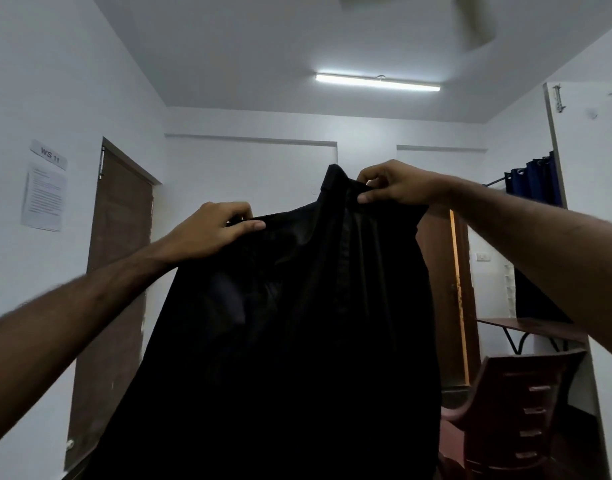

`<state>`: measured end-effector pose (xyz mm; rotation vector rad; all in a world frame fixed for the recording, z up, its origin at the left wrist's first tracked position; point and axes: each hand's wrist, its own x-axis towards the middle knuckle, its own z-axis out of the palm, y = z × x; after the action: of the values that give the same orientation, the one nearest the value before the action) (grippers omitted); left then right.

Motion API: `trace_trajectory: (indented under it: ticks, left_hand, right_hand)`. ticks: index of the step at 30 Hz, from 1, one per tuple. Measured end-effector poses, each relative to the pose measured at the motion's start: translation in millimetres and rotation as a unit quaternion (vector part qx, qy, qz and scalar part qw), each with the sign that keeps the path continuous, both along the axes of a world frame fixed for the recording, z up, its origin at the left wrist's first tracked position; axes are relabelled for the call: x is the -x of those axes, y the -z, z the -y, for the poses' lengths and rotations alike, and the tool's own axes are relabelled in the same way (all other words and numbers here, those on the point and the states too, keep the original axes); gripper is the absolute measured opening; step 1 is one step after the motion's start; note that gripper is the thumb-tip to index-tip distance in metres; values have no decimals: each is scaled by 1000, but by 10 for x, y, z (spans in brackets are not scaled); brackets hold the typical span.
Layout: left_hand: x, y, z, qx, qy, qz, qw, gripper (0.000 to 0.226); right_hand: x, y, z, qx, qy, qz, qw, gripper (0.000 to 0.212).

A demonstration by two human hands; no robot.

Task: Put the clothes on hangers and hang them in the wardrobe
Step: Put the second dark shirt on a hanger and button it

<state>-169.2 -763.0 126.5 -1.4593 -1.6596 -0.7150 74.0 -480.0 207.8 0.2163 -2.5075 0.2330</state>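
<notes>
A black shirt (297, 323) hangs in the air in front of me, held up at head height, its collar peak standing at the top middle. My left hand (211, 230) pinches the shirt's left shoulder edge between thumb and fingers. My right hand (398, 183) pinches the cloth by the collar, a little higher. The fabric drops straight down and fills the lower middle of the view. No hanger shows in the frame; the dark cloth hides whatever is behind it.
A brown door (114, 271) stands at the left, with papers (43, 195) on the wall beside it. A dark red plastic chair (519, 410) and a small table (533, 329) sit at the lower right. An open wardrobe door (554, 143) and blue curtain (536, 180) are at the right.
</notes>
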Motion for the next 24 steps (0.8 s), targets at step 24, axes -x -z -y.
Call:
trace_trajectory:
  ticks: [24]
  left_hand:
    - [84, 549, -323, 6, -273, -154, 949, 18]
  right_hand:
    - [250, -1, 128, -92, 80, 10, 993, 13]
